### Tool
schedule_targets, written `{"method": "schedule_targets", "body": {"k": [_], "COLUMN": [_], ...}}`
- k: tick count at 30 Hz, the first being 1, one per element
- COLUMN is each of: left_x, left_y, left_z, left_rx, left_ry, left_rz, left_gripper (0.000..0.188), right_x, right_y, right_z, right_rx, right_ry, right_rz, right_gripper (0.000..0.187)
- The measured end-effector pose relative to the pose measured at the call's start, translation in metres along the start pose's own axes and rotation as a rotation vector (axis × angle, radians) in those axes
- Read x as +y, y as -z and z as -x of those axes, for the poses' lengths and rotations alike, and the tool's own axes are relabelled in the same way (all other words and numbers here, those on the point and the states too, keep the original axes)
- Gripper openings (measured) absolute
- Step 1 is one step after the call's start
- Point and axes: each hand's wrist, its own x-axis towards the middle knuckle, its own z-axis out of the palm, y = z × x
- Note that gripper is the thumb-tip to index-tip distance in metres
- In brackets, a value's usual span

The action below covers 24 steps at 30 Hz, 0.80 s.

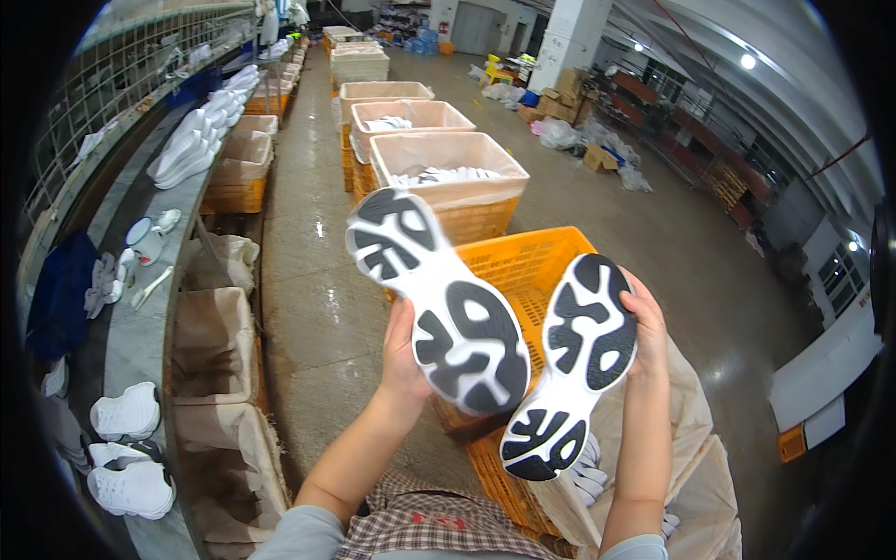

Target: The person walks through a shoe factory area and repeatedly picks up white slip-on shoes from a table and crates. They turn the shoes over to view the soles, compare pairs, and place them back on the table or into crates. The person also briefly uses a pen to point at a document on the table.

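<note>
My left hand (pixel 403 359) is closed around the edge of a white shoe sole (pixel 439 280) with dark grey tread patches. In my right hand (pixel 649 322) is a matching shoe sole (pixel 581 359), gripped at its outer edge. Both show their tread side to me and tilt opposite ways, the lower ends close together. Behind them stands an orange plastic crate (pixel 532 245), partly covered by the soles. Under my right forearm, a beige cloth liner (pixel 686 448) surrounds several white soles (pixel 586 481).
A long bench (pixel 140 322) on the left bears white soles (pixel 191 145), a mug (pixel 145 240) and a brush (pixel 152 287). Cloth-lined bins (pixel 213 345) stand beneath it. Ahead runs a row of lined orange crates (pixel 448 154). Cardboard boxes (pixel 565 93) are piled by a pillar (pixel 569 42).
</note>
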Motion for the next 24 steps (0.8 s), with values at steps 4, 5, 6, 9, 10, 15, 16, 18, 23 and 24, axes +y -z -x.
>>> {"method": "schedule_targets", "body": {"k": [4,5,6,9,10,15,16,18,23,24], "left_x": [0.010,0.008,0.005,-0.006,-0.009,-0.019,-0.020,-0.021,-0.025,-0.026], "left_y": [0.006,0.007,0.008,0.015,0.018,0.013,0.009,0.000,-0.015,-0.015], "left_z": [0.007,0.009,0.012,0.018,0.020,0.031,0.034,0.038,0.045,0.047], "left_rx": [-0.012,-0.057,-0.004,0.051,0.087,-0.066,-0.096,-0.176,-0.047,0.049], "left_ry": [-0.338,-0.380,-0.358,-0.261,-0.231,-0.133,-0.076,0.020,0.018,-0.017], "left_rz": [-0.119,-0.070,-0.031,0.046,0.073,0.061,0.021,0.067,0.047,0.010], "left_gripper": [0.052,0.055,0.057,0.059,0.059,0.060,0.063,0.061,0.059,0.056], "right_x": [0.032,0.046,0.060,0.097,0.104,0.108,0.105,0.100,0.096,0.098], "right_y": [0.009,0.009,0.007,-0.006,-0.010,-0.027,-0.030,-0.038,-0.060,-0.065], "right_z": [0.003,0.005,0.008,0.020,0.025,0.041,0.044,0.049,0.064,0.066], "right_rx": [0.135,0.161,0.193,0.291,0.281,0.291,0.255,0.310,0.352,0.361], "right_ry": [-0.185,-0.205,-0.222,-0.203,-0.213,-0.141,-0.105,-0.090,-0.002,0.018], "right_rz": [-0.333,-0.373,-0.414,-0.500,-0.552,-0.672,-0.670,-0.695,-0.672,-0.657], "right_gripper": [0.035,0.035,0.036,0.037,0.037,0.038,0.038,0.041,0.040,0.040]}}
